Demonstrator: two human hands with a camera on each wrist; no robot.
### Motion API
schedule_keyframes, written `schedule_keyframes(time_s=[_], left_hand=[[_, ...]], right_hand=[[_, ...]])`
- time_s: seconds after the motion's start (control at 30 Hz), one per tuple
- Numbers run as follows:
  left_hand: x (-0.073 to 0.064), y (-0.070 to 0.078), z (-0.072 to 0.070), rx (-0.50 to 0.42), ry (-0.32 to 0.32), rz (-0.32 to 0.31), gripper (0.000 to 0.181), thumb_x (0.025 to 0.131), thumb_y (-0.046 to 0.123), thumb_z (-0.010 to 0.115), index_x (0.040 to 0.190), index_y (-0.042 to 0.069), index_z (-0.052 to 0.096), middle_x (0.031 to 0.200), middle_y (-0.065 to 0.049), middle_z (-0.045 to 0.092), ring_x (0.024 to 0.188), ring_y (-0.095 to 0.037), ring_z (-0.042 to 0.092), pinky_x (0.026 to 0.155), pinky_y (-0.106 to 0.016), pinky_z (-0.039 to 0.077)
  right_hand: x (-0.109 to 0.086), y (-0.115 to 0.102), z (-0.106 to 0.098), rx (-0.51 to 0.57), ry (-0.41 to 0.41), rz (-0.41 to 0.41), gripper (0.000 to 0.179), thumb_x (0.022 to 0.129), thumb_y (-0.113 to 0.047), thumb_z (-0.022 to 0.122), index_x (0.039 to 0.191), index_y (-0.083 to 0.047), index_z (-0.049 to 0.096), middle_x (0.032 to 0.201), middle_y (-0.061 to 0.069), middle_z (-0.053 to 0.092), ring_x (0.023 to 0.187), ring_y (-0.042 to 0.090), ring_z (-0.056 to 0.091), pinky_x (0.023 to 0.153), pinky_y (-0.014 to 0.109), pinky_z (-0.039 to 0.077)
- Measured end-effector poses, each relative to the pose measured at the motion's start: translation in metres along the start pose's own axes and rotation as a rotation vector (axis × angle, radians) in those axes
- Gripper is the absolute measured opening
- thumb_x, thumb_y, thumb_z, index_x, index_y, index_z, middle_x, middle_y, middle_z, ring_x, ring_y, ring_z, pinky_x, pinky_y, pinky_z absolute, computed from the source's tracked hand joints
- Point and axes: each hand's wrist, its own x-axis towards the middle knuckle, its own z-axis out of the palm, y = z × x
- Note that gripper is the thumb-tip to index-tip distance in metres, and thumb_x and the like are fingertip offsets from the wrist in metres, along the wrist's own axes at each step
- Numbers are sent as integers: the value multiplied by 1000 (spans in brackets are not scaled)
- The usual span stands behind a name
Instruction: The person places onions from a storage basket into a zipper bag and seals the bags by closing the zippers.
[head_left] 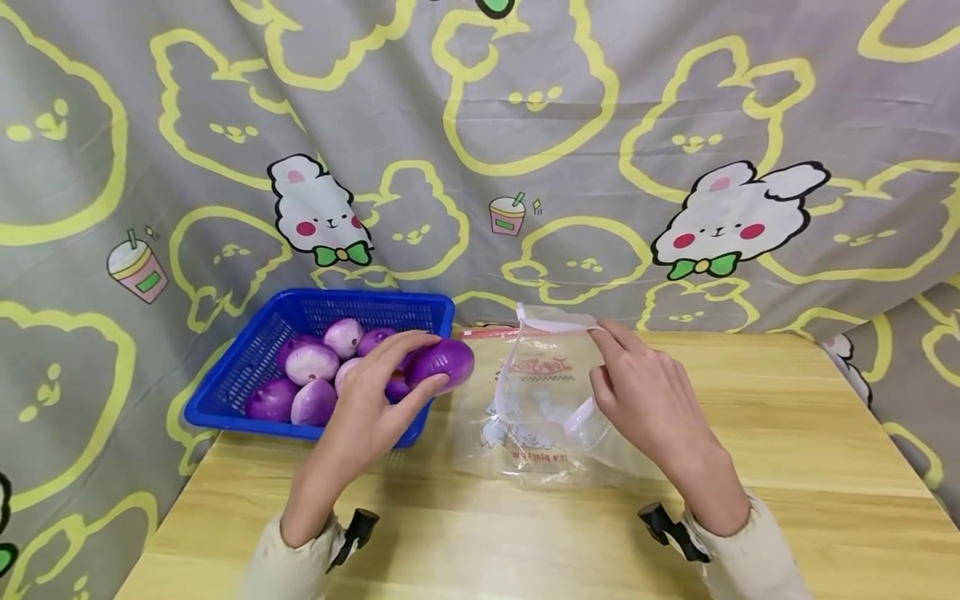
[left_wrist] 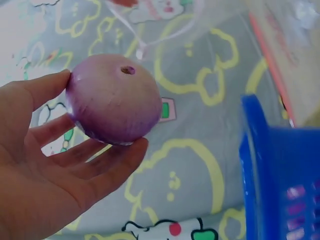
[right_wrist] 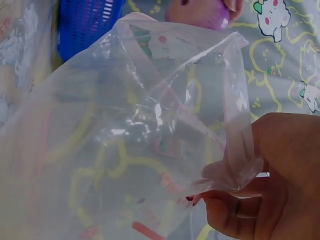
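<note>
My left hand (head_left: 367, 404) grips a purple onion (head_left: 444, 365) between thumb and fingers, raised at the basket's right side. In the left wrist view the onion (left_wrist: 115, 100) shows a pale skin and a small dark root end. My right hand (head_left: 656, 396) pinches the top edge of a clear plastic bag (right_wrist: 125, 130) with a pinkish-white rim. The bag's mouth gapes toward the left, close to the held onion. Inside the blue basket (head_left: 255, 427) lie several more purple onions (head_left: 311, 364), partly hidden behind my left hand.
Under the raised bag, printed clear plastic (head_left: 517, 450) with a red strip (head_left: 487, 332) lies flat on the wooden table (head_left: 495, 542). A grey curtain (head_left: 480, 192) with yellow outlines and white cartoon animals hangs right behind the table.
</note>
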Motion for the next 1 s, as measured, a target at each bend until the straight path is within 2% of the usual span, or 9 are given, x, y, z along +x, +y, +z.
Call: schedule_keyframes(time_s=[0.13, 0.33, 0.43, 0.57, 0.73, 0.87, 1.0], left_hand=[[8, 9, 4, -98, 18, 4, 39, 93, 22, 72, 131, 17, 62, 131, 3, 62, 121, -13, 58, 97, -32, 51], [14, 18, 13, -215, 4, -23, 37, 94, 19, 70, 130, 16, 62, 124, 1, 65, 107, -13, 64, 85, -28, 56], [15, 20, 19, -222, -7, -26, 37, 93, 21, 72, 128, 15, 63, 120, 3, 66, 103, -12, 64, 82, -28, 57], [17, 20, 27, -227, -16, 1, 38, 92, 22, 74, 128, 14, 63, 118, 5, 66, 102, -11, 63, 79, -29, 57], [18, 19, 43, -235, -75, 21, 42, 93, 28, 72, 131, 16, 61, 120, 5, 65, 102, -10, 62, 78, -29, 56], [19, 18, 55, -211, -120, 17, 42, 93, 33, 71, 131, 18, 60, 117, 5, 65, 98, -9, 62, 77, -27, 55], [20, 18, 63, -171, -131, 14, 43, 91, 35, 73, 128, 18, 61, 116, 5, 66, 96, -8, 61, 76, -26, 54]], right_hand=[[0, 0, 0, 3, 9, -1, 39, 87, -2, 53, 124, 2, 65, 133, 19, 60, 41, 12, 33, 40, 28, 30], [-1, -2, 5, 12, 1, -7, 38, 88, -3, 54, 123, 2, 65, 132, 18, 61, 44, 13, 37, 42, 28, 32], [-2, -2, 5, 12, 0, 2, 38, 88, -3, 55, 124, 2, 65, 132, 18, 61, 44, 12, 36, 42, 27, 32], [-4, -2, 5, 10, 3, 6, 38, 88, -3, 55, 125, 2, 65, 133, 17, 60, 43, 11, 33, 41, 26, 29], [-5, -1, 6, 12, 12, -14, 39, 87, -3, 54, 124, 1, 65, 134, 18, 61, 43, 10, 31, 41, 26, 28], [-3, 0, 9, 16, 13, -31, 39, 88, -4, 55, 125, 1, 65, 134, 19, 60, 43, 9, 31, 41, 25, 28], [-3, 1, 9, 17, 9, -39, 39, 88, -5, 56, 125, 1, 65, 134, 20, 60, 42, 8, 29, 40, 25, 27]])
